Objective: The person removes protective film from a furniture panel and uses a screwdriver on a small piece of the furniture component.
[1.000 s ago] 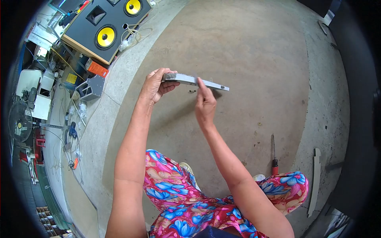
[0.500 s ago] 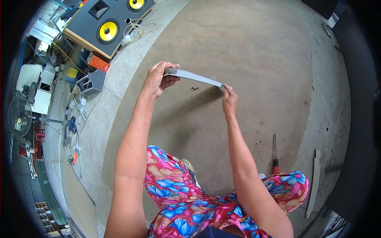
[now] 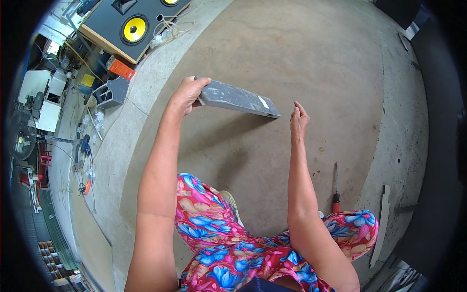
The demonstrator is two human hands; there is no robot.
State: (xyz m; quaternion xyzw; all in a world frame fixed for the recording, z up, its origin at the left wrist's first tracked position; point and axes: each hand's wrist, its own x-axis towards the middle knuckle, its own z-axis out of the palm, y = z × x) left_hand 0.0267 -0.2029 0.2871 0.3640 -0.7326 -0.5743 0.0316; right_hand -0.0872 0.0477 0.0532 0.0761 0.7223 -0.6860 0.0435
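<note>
My left hand is closed around one end of a long grey rectangular block, held up above the floor. Whitish scuffs mark its face, and a small white label is near its far end. My right hand is apart from the block, to its right, with thumb and fingers pinched together. A thin, faint sliver sticks up from that pinch, too fine to name. On the floor to the right lies a screwdriver with a red and black handle, beside my bent knee.
A large speaker cabinet with yellow cones stands at the upper left. Below it are an orange box, a grey bracket-like piece, cables and a fan. A pale strip lies at right, near a dark panel.
My right hand has come off the block's far end and moved right and slightly down. The block has tilted, so its broad face now shows; my left hand keeps its hold.
</note>
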